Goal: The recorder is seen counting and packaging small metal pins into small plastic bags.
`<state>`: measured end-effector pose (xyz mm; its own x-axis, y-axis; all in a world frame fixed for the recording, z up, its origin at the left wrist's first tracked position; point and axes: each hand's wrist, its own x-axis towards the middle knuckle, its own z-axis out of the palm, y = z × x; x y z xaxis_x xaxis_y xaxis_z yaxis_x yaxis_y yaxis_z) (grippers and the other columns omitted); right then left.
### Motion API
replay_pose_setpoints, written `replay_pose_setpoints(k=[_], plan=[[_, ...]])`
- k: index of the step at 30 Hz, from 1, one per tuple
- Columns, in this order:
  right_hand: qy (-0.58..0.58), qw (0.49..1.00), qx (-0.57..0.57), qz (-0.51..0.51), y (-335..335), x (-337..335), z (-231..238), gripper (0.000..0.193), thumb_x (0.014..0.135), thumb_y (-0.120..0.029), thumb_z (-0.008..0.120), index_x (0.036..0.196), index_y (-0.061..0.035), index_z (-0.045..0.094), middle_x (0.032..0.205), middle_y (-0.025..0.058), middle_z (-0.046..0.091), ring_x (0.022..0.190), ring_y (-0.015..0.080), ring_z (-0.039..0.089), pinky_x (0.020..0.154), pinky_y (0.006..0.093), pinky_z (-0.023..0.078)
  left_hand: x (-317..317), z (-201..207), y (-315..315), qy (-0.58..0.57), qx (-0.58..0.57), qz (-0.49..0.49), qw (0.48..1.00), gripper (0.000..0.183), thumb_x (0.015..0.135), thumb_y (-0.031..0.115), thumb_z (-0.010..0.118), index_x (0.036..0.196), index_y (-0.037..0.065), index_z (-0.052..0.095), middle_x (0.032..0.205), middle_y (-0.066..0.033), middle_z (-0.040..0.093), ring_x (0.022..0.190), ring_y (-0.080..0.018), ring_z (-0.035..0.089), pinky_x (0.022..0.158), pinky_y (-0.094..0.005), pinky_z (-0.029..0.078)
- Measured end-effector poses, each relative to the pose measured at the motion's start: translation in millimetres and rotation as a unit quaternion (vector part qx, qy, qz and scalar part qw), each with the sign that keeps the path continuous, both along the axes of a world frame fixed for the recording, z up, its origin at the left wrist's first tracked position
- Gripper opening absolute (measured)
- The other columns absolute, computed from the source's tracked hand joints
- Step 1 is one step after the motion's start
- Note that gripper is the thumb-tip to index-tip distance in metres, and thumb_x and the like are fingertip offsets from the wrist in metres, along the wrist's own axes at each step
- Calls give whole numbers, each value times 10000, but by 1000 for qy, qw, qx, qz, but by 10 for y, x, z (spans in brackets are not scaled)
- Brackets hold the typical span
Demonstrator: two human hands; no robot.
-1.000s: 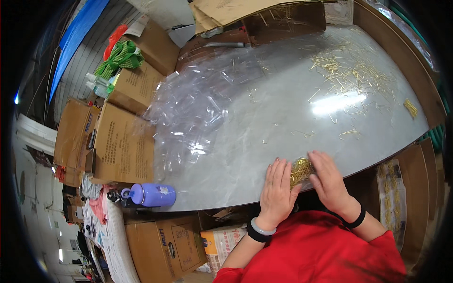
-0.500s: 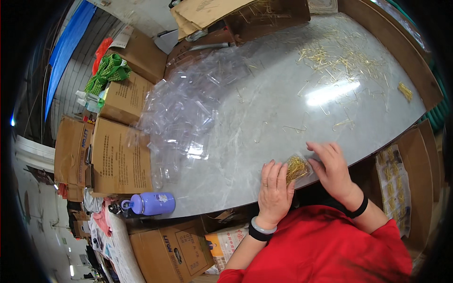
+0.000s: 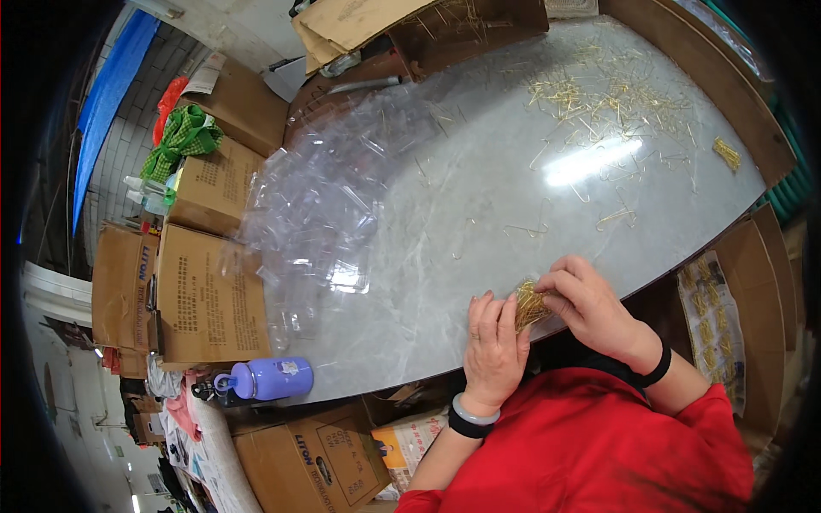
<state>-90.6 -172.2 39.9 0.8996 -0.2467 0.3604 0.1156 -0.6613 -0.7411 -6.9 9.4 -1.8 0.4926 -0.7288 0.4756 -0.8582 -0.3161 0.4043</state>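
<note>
A small clear plastic box packed with gold wire hooks [image 3: 529,306] is at the table's near edge, between my two hands. My left hand [image 3: 496,346] grips it from the left, its fingers held together along that side and the thumb at the near corner. Curled fingers of my right hand [image 3: 590,308] press on the hooks from the right; the fingertips are partly hidden. Several loose gold wire hooks [image 3: 616,214] lie on the grey marbled table [image 3: 428,291] just beyond.
Clear plastic boxes [image 3: 316,197] are heaped on the table's left. A large pile of hooks [image 3: 607,94] and a bundled bunch [image 3: 727,154] lie far right. A purple bottle [image 3: 274,378] stands near left. Cartons [image 3: 214,291] line the left; an open carton [image 3: 753,299] holds packed bunches at right.
My right hand has moved left onto the hooks, and its spread fingers have closed there. My left hand stays beside the box. The whole view has shifted slightly.
</note>
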Motion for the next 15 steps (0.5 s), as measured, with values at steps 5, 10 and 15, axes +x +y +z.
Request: replay_pose_setpoints(k=[5,10,15], plan=[[17,997,11,-68,-44,-29,-38,177,917,-68,662,1089,-35,632,993,144,588,888,347,615,775,409,517,-9,36,9,6,4,3,1000,466,950,127,623,1378,-19,507,1305,-190,454,1297,-416,452,1117,-556,396],[75,997,-22,-1,-155,26,37,155,909,-87,676,1043,-29,626,950,147,600,861,376,623,743,443,515,-2,31,12,7,4,7,1000,467,945,118,622,1377,-21,510,1289,-191,449,1286,-417,458,1111,-552,403],[112,993,-13,26,-269,78,65,120,905,-98,677,939,-9,603,887,177,610,833,411,623,710,463,505,-7,55,-1,20,12,6,1000,485,941,114,623,1392,-17,502,1292,-194,450,1284,-418,457,1108,-545,402]])
